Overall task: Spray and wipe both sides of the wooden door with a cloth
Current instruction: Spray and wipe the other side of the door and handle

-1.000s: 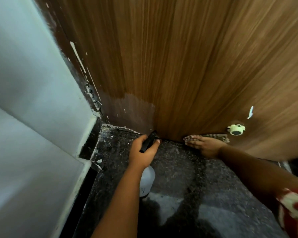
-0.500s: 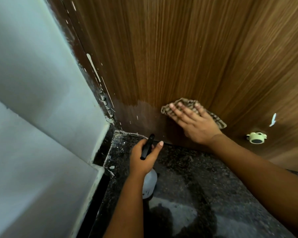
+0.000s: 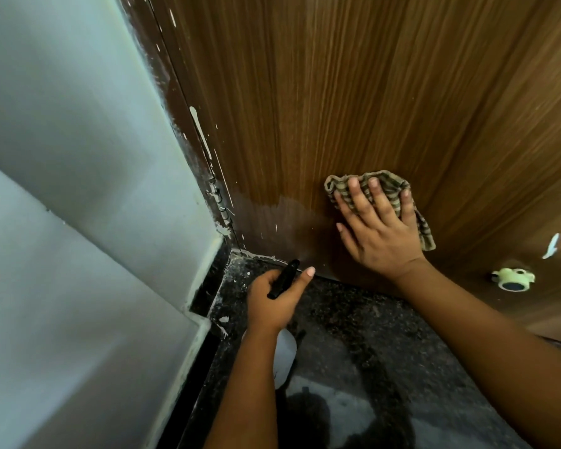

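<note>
Cloth (image 3: 387,186), soft and limp, is pressed flat on door (image 3: 337,92) by right hand (image 3: 381,228), fingers spread; bottle (image 3: 284,354) is gripped at 7 o'clock by left hand (image 3: 274,301).

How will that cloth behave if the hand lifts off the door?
The cloth looks thin and floppy, bunched under the right hand. Only the flat palm pins it to the door, so it would probably drop.

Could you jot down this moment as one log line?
right hand: presses striped brown cloth flat on wooden door | left hand: grips white spray bottle | phase: wiping low
</note>
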Demonstrator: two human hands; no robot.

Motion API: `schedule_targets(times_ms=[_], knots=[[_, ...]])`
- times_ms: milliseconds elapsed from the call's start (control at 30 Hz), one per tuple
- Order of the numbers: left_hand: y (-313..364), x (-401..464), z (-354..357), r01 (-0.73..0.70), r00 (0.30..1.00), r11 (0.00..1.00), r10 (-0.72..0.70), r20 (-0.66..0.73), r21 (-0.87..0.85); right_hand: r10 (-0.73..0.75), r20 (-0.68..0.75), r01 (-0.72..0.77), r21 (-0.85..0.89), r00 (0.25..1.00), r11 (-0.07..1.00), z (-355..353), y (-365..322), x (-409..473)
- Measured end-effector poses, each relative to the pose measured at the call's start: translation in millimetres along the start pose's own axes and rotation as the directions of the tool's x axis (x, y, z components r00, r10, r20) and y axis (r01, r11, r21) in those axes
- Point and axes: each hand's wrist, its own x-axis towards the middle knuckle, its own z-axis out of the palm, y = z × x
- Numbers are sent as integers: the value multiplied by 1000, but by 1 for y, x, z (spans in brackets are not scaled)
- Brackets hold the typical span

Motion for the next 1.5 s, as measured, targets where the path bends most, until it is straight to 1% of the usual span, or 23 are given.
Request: schedule_targets(times_ms=[133, 200, 267, 333, 400, 433, 500, 567, 600, 633, 667, 733, 767, 800, 833, 900, 1000, 1100, 1200, 1267, 1300, 1400, 1500], knots=[[5, 6, -11, 6, 996, 998, -11, -85, -67, 101, -97, -97, 38, 990, 995, 10, -20, 19], [10, 11, -20, -17, 991, 990, -2, -133, -137, 107, -142, -97, 77, 984, 992, 11, -31, 36], [17, 19, -29, -45, 987, 985, 18, -161, -166, -8, -149, 20, 79, 989, 997, 20, -46, 49], [26, 24, -35, -73, 984, 987, 47, -172, -145, -306, -37, 309, 115, 951, 944, 37, -72, 44], [31, 24, -41, -100, 982, 985, 75, -174, -141, -630, 156, 611, 159, 760, 776, 53, -100, 14], [33, 24, -43, -103, 981, 981, 73, -177, -163, -697, 265, 670, 198, 666, 715, 57, -110, -2], [31, 23, -49, -66, 983, 978, 30, -181, -198, -745, 433, 695, 305, 508, 651, 59, -119, -24], [29, 20, -54, -36, 981, 974, -9, -196, -223, -772, 503, 719, 359, 389, 596, 56, -115, -24], [29, 18, -55, -26, 979, 972, -22, -204, -232, -774, 494, 711, 369, 395, 599, 52, -110, -17], [29, 16, -56, -30, 977, 972, -20, -212, -233, -766, 453, 692, 360, 456, 626, 47, -103, -4], [29, 16, -57, -37, 975, 971, -16, -222, -234, -728, 381, 656, 322, 570, 682, 42, -96, 12], [33, 15, -58, -59, 970, 966, -3, -243, -250, -543, 184, 502, 227, 819, 835, 29, -81, 54], [35, 15, -58, -70, 968, 965, 4, -251, -253, -404, 61, 387, 193, 913, 902, 19, -72, 81], [36, 15, -60, -76, 964, 964, 6, -266, -254, -256, -52, 261, 167, 965, 951, 6, -62, 110], [39, 15, -61, -84, 963, 963, 13, -270, -256, -109, -144, 132, 161, 984, 978, -9, -52, 141], [42, 15, -63, -85, 967, 959, 14, -254, -270, 114, -241, -75, 162, 964, 984, -30, -37, 193], [43, 19, -67, -66, 966, 959, -8, -258, -277, 213, -261, -188, 115, 942, 975, -40, -33, 226], [38, 26, -70, -29, 971, 975, -25, -239, -220, 203, -273, -190, 71, 940, 979, -38, -38, 225], [33, 27, -76, 10, 994, 973, -35, -107, -229, 213, -294, -203, 63, 932, 977, -35, -38, 226], [36, 26, -81, -12, 999, 971, -1, -55, -237, 218, -309, -211, 56, 926, 976, -33, -42, 227], [37, 28, -82, -32, 997, 970, 15, -72, -240, 201, -303, -191, 63, 932, 980, -31, -47, 226], [44, 30, -86, -58, 989, 954, 15, -148, -295, 28, -223, -9, 83, 974, 997, -18, -75, 209], [43, 31, -93, -79, 982, 946, 19, -187, -316, -170, -133, 181, 78, 976, 980, 10, -109, 175]])
